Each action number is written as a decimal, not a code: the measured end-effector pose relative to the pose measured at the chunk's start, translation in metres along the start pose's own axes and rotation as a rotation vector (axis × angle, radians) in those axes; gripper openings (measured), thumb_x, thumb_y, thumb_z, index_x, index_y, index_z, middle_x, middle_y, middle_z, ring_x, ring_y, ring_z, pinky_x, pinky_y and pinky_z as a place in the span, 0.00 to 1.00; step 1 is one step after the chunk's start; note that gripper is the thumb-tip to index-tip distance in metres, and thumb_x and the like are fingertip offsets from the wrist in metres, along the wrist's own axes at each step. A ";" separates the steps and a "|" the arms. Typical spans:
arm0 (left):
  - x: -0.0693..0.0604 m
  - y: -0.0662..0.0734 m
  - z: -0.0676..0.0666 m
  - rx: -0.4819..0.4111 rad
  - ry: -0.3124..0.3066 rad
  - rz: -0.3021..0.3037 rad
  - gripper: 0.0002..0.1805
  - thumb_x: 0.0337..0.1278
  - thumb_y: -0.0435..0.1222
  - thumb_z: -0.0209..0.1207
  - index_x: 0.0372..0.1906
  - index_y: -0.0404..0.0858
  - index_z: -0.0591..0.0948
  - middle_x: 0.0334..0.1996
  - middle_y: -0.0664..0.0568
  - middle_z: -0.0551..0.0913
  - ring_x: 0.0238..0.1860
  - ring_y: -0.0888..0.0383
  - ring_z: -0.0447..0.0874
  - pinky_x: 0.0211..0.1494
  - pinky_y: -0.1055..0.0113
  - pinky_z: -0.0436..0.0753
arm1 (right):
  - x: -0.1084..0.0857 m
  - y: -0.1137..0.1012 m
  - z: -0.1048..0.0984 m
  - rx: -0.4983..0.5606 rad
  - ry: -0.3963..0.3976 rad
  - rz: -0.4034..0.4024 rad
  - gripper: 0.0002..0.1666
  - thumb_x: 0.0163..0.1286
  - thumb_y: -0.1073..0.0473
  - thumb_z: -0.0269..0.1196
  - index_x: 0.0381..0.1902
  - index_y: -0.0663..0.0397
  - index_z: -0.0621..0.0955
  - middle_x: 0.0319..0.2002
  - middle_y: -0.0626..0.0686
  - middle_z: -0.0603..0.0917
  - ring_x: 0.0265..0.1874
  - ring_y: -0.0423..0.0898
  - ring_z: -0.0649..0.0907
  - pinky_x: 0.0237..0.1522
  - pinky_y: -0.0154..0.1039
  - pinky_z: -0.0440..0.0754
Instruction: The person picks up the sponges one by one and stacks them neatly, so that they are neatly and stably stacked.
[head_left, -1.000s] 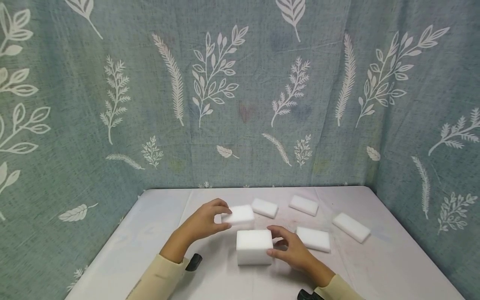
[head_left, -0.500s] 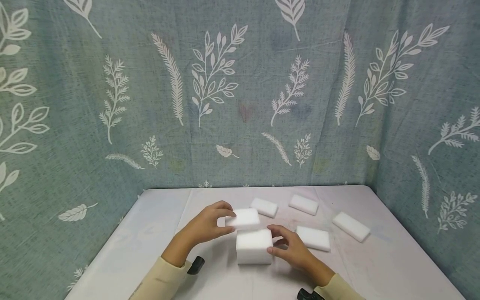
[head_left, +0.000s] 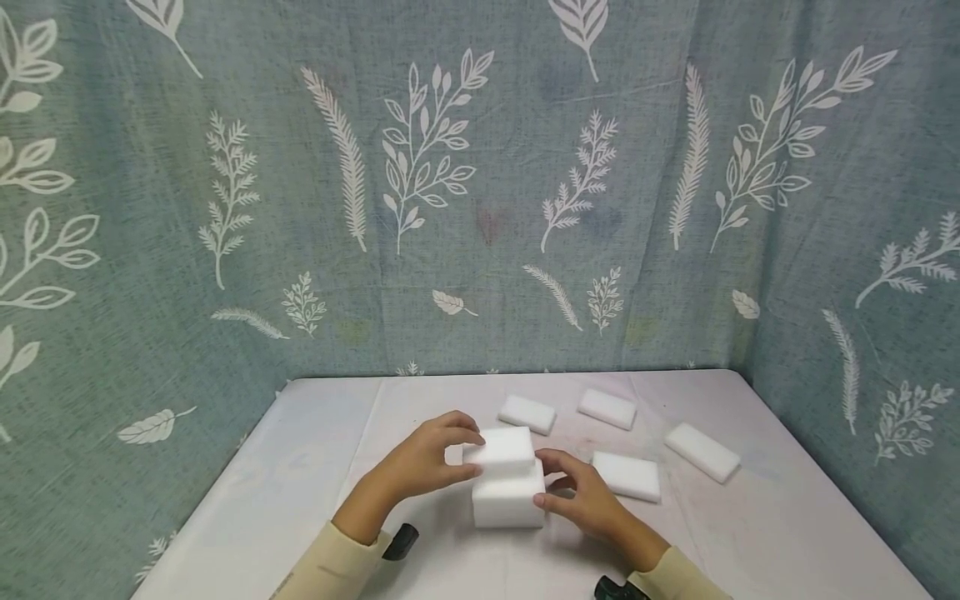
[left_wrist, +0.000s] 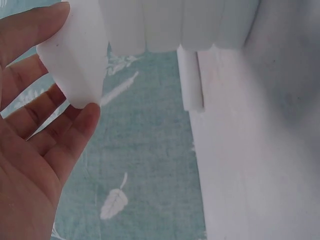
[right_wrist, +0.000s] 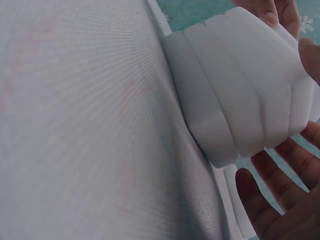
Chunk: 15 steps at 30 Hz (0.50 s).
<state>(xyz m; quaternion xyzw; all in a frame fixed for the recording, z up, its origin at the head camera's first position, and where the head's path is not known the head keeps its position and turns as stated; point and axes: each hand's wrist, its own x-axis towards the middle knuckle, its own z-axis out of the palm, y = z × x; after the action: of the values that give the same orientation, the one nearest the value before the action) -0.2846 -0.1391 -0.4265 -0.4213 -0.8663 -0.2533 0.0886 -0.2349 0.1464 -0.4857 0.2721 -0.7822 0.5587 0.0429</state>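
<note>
White all over, one block (head_left: 507, 448) is pinched by the left hand (head_left: 427, 458) and has just been brought rightward above the stack (head_left: 507, 502), gripped on the tabletop (head_left: 330, 417) by the right hand (head_left: 583, 493); their gap thus seems nearly closed, though contact cannot be told.

soft even light in the head view, tops of the white rectangular foam-like blocks (head_left: 510, 446) brighter than front sides, pale shadows on the white cloth-covered table (head_left: 765, 533), both wrist views dimmer, greyish, the left blurred at upper right
</note>
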 end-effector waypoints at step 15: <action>-0.002 0.009 0.007 -0.039 -0.013 0.053 0.17 0.52 0.44 0.71 0.47 0.44 0.84 0.50 0.61 0.76 0.51 0.63 0.76 0.54 0.64 0.79 | 0.001 -0.004 0.000 0.006 -0.003 0.007 0.33 0.61 0.61 0.70 0.62 0.66 0.72 0.49 0.57 0.81 0.49 0.51 0.79 0.49 0.54 0.81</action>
<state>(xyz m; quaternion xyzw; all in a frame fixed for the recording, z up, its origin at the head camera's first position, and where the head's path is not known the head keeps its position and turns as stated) -0.2765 -0.1321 -0.4299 -0.4475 -0.8502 -0.2649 0.0816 -0.2337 0.1454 -0.4823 0.2703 -0.7815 0.5610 0.0391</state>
